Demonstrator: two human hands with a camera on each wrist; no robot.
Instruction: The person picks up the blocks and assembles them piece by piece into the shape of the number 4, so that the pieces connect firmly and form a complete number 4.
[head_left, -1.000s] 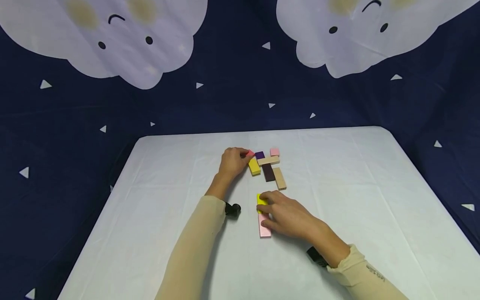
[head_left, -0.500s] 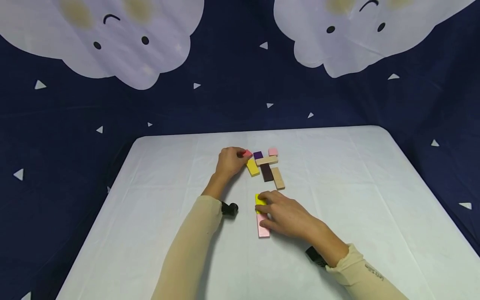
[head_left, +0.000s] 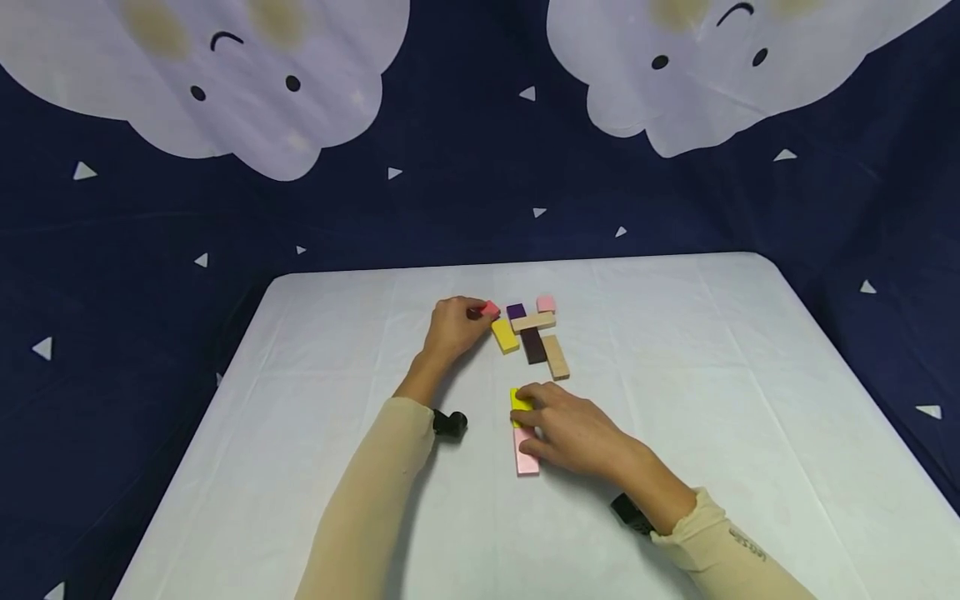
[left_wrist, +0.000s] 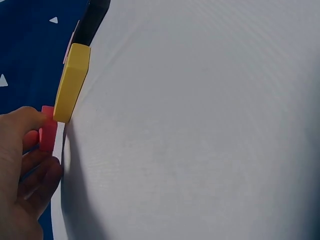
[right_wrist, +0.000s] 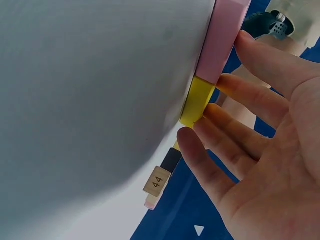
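My left hand (head_left: 452, 327) pinches a small red block (head_left: 491, 309) between thumb and fingers at the left edge of a loose block group. In the left wrist view that red block (left_wrist: 48, 135) shows beside the near end of a yellow block (left_wrist: 73, 82). Closer to me, a bright yellow block (head_left: 517, 402) and a longer pink block (head_left: 527, 463) lie end to end in a line. My right hand (head_left: 577, 429) rests on these two with loosely spread fingers. The right wrist view shows its fingertips along the side of the pink block (right_wrist: 222, 42) and yellow block (right_wrist: 198, 101).
Around the left hand's block lie a purple block (head_left: 516, 311), a pale wooden block (head_left: 534, 322), a dark brown block (head_left: 534, 346), another wooden block (head_left: 556, 357) and a small pink block (head_left: 546, 304). All are on a white table (head_left: 675, 350) before a navy cloud-print cloth (head_left: 465, 125).
My left hand has drawn the red block slightly left, away from the purple block and the yellow block below it. The right hand keeps its place on the two lined-up blocks.
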